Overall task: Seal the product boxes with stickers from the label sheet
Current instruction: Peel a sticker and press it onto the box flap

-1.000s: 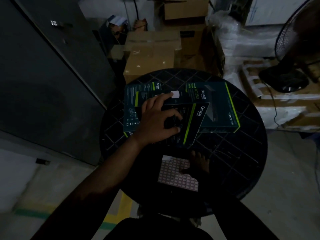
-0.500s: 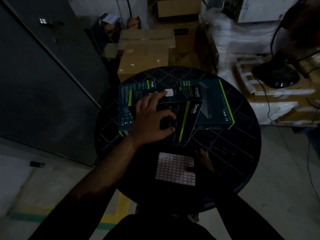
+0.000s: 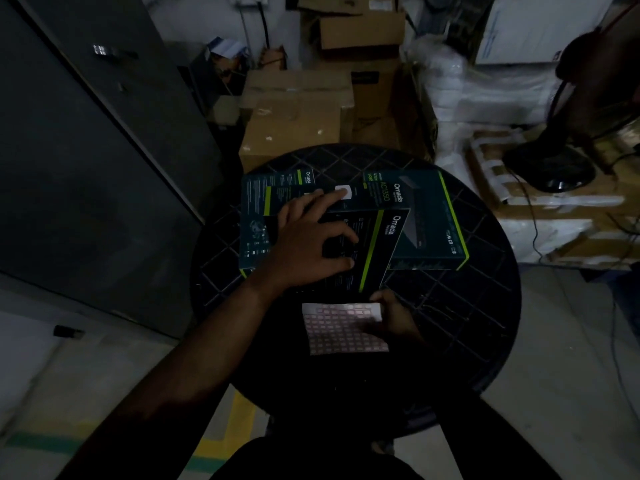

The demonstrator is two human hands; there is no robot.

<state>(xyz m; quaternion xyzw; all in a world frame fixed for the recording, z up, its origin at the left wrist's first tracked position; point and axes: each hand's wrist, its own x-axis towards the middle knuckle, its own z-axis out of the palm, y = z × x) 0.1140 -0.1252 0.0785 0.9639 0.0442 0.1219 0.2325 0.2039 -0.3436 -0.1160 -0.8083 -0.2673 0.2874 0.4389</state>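
Now the left hand [image 3: 308, 244] is lying spread on the boxes [image 3: 346, 220] (forefinger pressing a white sticker [image 3: 344, 192]); the right hand [image 3: 391, 317] is resting its fingers on the label sheet [image 3: 341, 329] near the bench's [image 3: 467, 323] front edge, grip unclear.

Bare forearms, no sleeves visible; dark clothing at the bottom edge

I read "Omada" and "AC1350" printed sideways on the far teal product box [image 3: 426, 216], which lies on the right of the table. "Omada" also stands on the dark near box [image 3: 377, 244] lying across it, and once more in small print on the far left box [image 3: 263, 202]. Other print on these boxes and on the label sheet [image 3: 341, 329] is too small for me to read.
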